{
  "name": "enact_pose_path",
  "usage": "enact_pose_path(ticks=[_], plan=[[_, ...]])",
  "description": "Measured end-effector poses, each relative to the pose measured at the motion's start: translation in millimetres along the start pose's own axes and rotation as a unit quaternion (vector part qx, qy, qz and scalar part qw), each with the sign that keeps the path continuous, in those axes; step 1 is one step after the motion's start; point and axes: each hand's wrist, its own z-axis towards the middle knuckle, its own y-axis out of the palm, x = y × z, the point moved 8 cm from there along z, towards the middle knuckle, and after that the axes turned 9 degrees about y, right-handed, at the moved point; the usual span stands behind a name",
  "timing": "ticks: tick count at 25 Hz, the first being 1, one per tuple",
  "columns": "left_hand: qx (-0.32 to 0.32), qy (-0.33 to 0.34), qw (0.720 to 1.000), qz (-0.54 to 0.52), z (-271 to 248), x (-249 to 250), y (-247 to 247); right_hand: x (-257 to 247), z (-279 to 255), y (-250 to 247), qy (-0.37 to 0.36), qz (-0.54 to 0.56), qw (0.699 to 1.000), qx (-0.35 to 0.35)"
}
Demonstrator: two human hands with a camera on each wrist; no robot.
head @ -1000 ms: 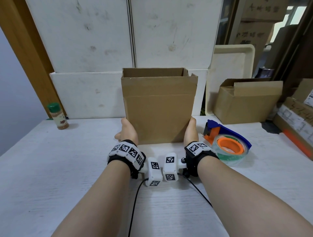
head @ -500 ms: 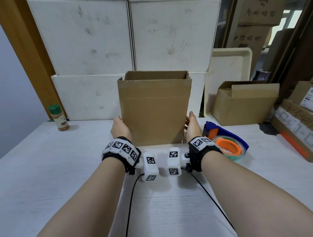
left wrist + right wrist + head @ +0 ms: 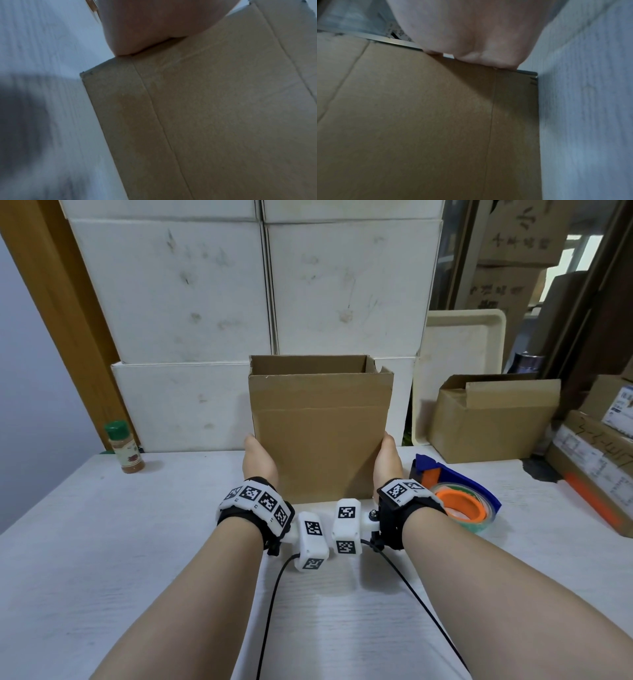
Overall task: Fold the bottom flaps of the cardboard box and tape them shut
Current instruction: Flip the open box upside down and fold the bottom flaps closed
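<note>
Box (image 3: 320,436) stands tall on the bench (image 3: 102,542), squeezed between left hand (image 3: 259,462) and right hand (image 3: 386,463); fingers hidden, can't tell their curl.

From head height we look forward and down across the white table (image 3: 102,542) at the upright cardboard box (image 3: 320,440), both forearms reaching in. Our two wrist views sit very close, low at the box's near face (image 3: 214,121) (image 3: 419,121), each looking past a palm; all three share that cardboard face.
</note>
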Motion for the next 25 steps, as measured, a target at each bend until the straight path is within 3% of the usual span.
enact_pose_path(ticks=[17,25], plan=[[0.024,0.059,0.997,0.045,19.9,-1.6,5.3,-2.0,-17.7,-9.9,0.036,-0.029,0.998,0.033],[0.028,0.000,0.999,0.015,-1.7,1.7,-0.6,-2.9,-22.3,-4.0,0.032,-0.020,0.999,0.026]])
